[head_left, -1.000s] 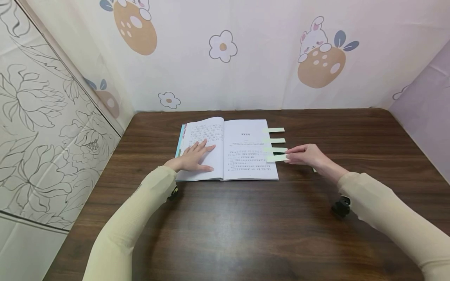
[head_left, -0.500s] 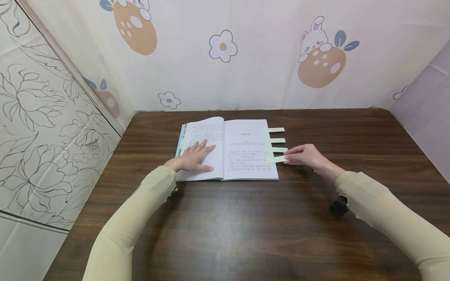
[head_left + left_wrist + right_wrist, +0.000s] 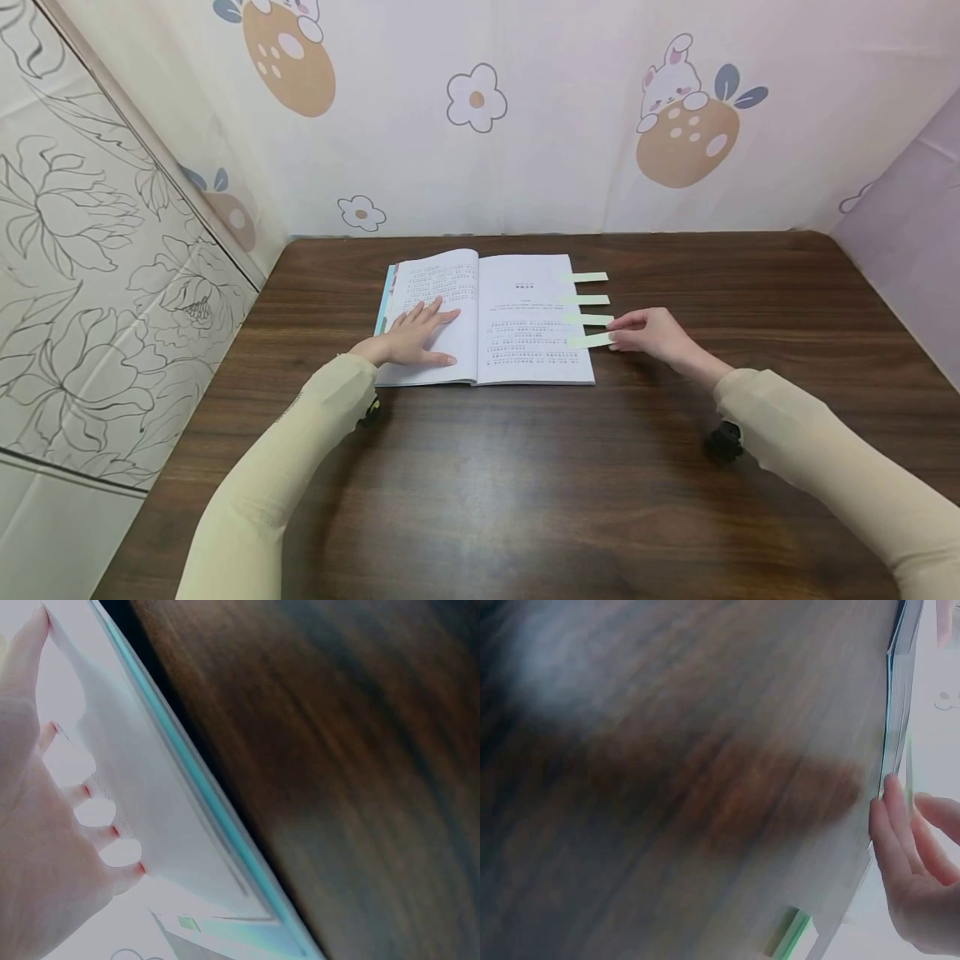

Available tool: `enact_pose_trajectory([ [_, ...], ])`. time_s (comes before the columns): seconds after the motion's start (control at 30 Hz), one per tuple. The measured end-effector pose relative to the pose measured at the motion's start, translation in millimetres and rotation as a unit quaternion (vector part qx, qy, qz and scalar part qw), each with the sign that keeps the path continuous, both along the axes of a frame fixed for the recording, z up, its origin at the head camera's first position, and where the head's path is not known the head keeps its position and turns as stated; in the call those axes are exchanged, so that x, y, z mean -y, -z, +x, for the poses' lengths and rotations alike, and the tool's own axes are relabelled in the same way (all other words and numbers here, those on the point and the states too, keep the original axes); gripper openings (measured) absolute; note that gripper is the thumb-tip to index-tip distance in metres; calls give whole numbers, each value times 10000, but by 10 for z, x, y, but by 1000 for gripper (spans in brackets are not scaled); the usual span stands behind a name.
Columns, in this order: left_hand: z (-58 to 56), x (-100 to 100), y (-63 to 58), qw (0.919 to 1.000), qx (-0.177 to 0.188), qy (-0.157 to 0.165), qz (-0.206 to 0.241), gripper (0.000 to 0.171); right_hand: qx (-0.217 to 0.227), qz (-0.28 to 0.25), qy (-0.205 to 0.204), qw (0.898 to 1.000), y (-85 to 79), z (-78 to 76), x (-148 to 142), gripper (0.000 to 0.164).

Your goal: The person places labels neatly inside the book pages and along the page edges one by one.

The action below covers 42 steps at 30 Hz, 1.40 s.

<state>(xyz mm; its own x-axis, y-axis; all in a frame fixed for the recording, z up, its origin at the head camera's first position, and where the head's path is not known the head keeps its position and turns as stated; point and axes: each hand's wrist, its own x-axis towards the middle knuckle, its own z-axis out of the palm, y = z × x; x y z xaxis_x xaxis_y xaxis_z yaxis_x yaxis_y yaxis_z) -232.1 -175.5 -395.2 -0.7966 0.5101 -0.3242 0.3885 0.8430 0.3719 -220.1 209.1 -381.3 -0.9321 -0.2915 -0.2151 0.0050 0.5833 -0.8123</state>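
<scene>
An open book (image 3: pixel 525 350) lies on the table, with printed text on both pages. My left hand (image 3: pixel 411 337) rests on the left page, fingers spread; in the left wrist view the hand (image 3: pixel 52 832) spans the pale page above the blue cover edge. Three pale green sticky tabs (image 3: pixel 591 300) stick out from the right page's outer edge. Below them, my right hand (image 3: pixel 648 333) pinches the end of another sticky tab (image 3: pixel 588 341), whose other end overlaps the page, slightly tilted. In the right wrist view, thumb and fingers hold that thin strip (image 3: pixel 910 776) edge-on beside the book.
A small green-edged pad (image 3: pixel 791 936) lies on the table near the right hand; the right arm hides it in the head view. The brown wooden table (image 3: pixel 480 483) extends toward me. A patterned curtain (image 3: pixel 555 167) stands behind its far edge.
The pinched tab has shifted slightly up and left and now tilts up toward its right end. The right forearm has moved a little left. My left hand keeps its place.
</scene>
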Motion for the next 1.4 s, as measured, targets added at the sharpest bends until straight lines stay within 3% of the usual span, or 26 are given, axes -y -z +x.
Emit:
enact_pose_trajectory([
  [0.1, 0, 1, 1, 10000, -8, 1, -11, 82, -823, 681, -95, 9942, 9, 34, 9, 27],
  [0.2, 2, 2, 2, 10000, -14, -4, -23, 82, -1597, 1243, -166, 9792, 21, 79, 36, 24],
  [0.33, 1, 5, 10, 10000, -9, -24, -33, 82, -2262, 1707, -366, 9583, 37, 144, 92, 25],
  [0.47, -2, 5, 16, 10000, -35, -20, -26, 82, -2627, 2154, -792, 9372, 50, 200, 152, 31],
  [0.67, -6, 4, 23, 10000, -74, 5, -53, 82, -2788, 2439, -1662, 9139, 91, 275, 204, 50],
  [0.83, -4, 2, 16, 10000, -71, -4, -52, 82, -2655, 2647, -2225, 9000, 139, 318, 202, 63],
  [1.0, -6, 0, 12, 10000, -56, -5, -27, 82, -2358, 2748, -2540, 8968, 159, 347, 206, 73],
  [1.4, -3, -3, 6, 10000, -42, -10, -60, 81, -2015, 2691, -2739, 9011, 178, 355, 234, 79],
])
